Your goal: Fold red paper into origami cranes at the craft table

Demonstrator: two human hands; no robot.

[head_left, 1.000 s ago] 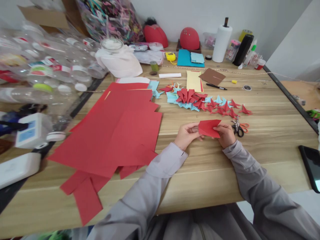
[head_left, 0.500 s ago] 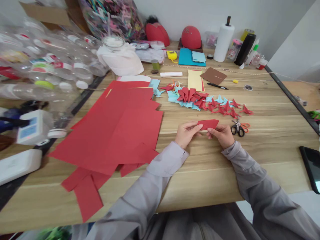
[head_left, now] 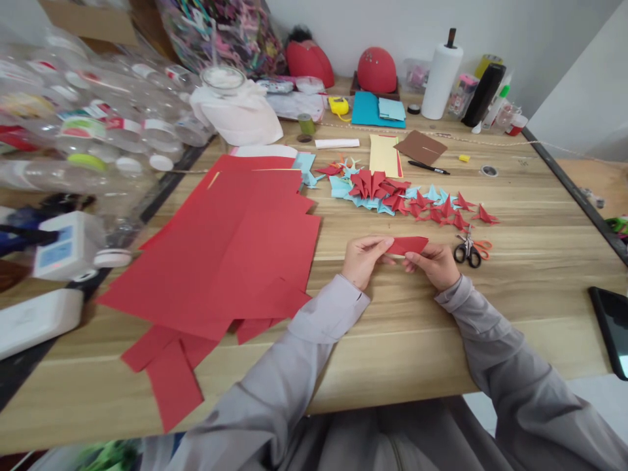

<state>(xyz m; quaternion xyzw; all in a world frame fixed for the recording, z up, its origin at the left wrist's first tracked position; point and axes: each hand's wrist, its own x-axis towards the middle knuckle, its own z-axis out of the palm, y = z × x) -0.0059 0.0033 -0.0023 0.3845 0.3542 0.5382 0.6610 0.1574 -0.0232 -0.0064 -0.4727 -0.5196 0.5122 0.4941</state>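
Folded red paper (head_left: 408,245) is held betw. both hands, above tabletop (head_left: 392,353): L end is pinched by L hand (head_left: 364,259), R end by R hand (head_left: 438,265). Scissors (head_left: 468,244) are positioned just beside R hand; red/blue folded pcs. (head_left: 370,186) are grouped beyond; lg. red sheets (head_left: 230,242) are stacked to L.

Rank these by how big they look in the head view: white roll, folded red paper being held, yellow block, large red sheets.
1. Large red sheets
2. White roll
3. Folded red paper, partly covered
4. Yellow block
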